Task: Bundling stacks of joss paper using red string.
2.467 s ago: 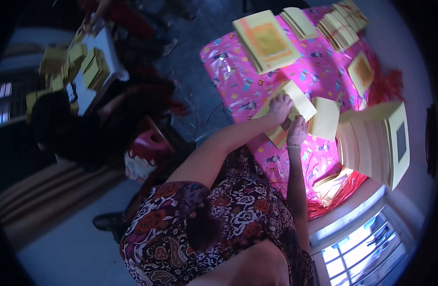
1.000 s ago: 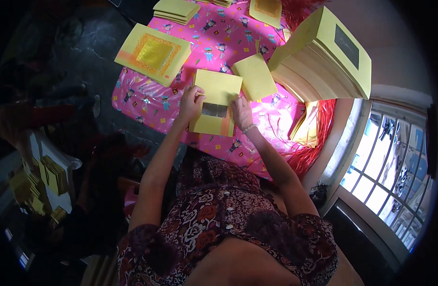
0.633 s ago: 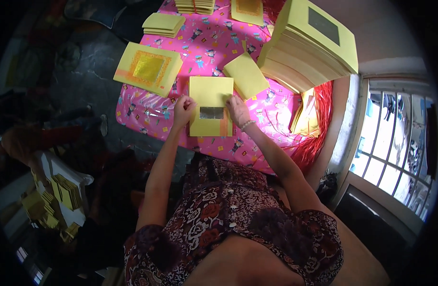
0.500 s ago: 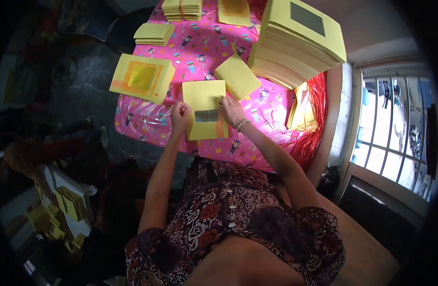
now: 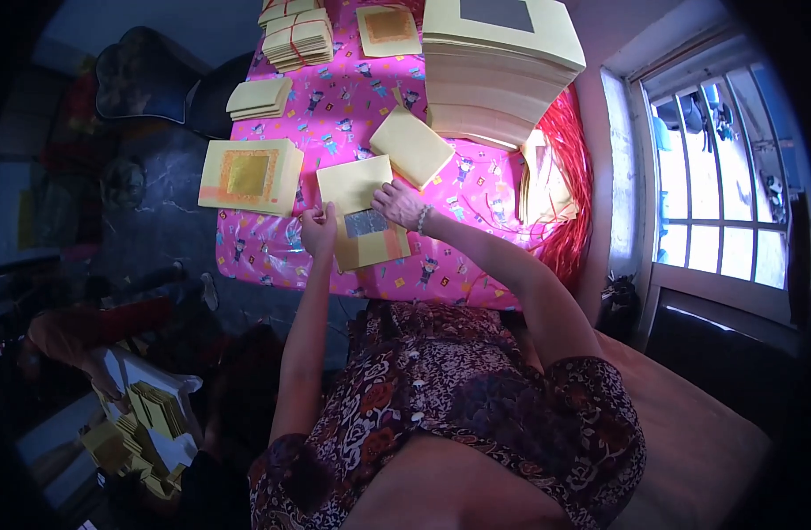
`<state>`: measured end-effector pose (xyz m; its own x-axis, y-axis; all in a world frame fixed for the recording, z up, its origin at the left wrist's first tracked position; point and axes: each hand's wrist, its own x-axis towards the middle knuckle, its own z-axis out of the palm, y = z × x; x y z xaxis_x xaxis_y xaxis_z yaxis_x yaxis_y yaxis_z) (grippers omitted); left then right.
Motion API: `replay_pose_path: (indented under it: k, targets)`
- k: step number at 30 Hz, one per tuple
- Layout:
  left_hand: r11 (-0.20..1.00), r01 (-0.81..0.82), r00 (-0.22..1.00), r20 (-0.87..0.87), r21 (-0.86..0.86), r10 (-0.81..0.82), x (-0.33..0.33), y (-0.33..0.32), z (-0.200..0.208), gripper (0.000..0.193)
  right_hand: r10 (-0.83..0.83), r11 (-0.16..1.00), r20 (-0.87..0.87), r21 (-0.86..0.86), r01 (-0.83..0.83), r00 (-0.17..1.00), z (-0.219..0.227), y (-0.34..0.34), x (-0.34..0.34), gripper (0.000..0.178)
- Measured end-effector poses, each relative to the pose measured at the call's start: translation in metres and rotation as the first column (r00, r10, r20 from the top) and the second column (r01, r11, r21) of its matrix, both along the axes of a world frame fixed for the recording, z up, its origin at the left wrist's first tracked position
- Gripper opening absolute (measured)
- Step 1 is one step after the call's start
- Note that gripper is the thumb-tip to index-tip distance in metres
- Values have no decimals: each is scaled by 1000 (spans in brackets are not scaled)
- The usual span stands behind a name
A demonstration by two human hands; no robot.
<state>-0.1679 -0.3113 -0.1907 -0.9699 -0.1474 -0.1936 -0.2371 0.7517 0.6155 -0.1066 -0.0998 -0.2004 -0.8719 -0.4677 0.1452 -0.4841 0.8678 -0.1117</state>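
A yellow paper sheet point(image 5: 348, 181) with a silver rectangle point(image 5: 365, 223) and an orange band lies slightly turned on the table before me. At its left edge my left hand point(image 5: 319, 231) is closed, thumb and finger pinching the paper. My right hand point(image 5: 402, 205), with a beaded bracelet on the wrist, has its bent fingers on the sheet near the right edge, just above the silver patch; its fingertips are partly hidden. Beyond lies a plain yellow folded stack point(image 5: 411, 146). To the left sits a yellow stack point(image 5: 249, 174) with a gold square framed in orange.
A tall yellow paper stack point(image 5: 502, 79) stands at the far right. Red strands point(image 5: 575, 203) hang beside yellow bundles point(image 5: 545, 190). Tied bundles point(image 5: 297, 40) and a small stack point(image 5: 259, 98) lie on the pink table cover point(image 5: 335, 97). At lower left, another person's arm point(image 5: 105, 375) reaches toward yellow papers.
The sheet has turned slightly counterclockwise. My right hand has come from its right edge further over its face, while my left stays at the left edge. The whole view has shifted a little.
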Motion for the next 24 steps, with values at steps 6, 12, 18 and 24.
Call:
replay_pose_path:
  k: [6,12,18,24]
  targets:
    - [633,-448,887,403,631,225,-18,6,-5,30,-81,993,-73,-93,74,994,7,4,-1,9]
    - [565,-434,897,395,701,199,2,8,23,35,-521,431,374,-661,615,767,39,4,20,47]
    - [580,-362,903,429,730,24,66,44,28,40,-12,-446,813,-525,725,582,26,33,95,42]
    - [597,-148,933,312,788,-181,104,49,17,37,-103,-472,877,-459,753,470,-16,73,159,32]
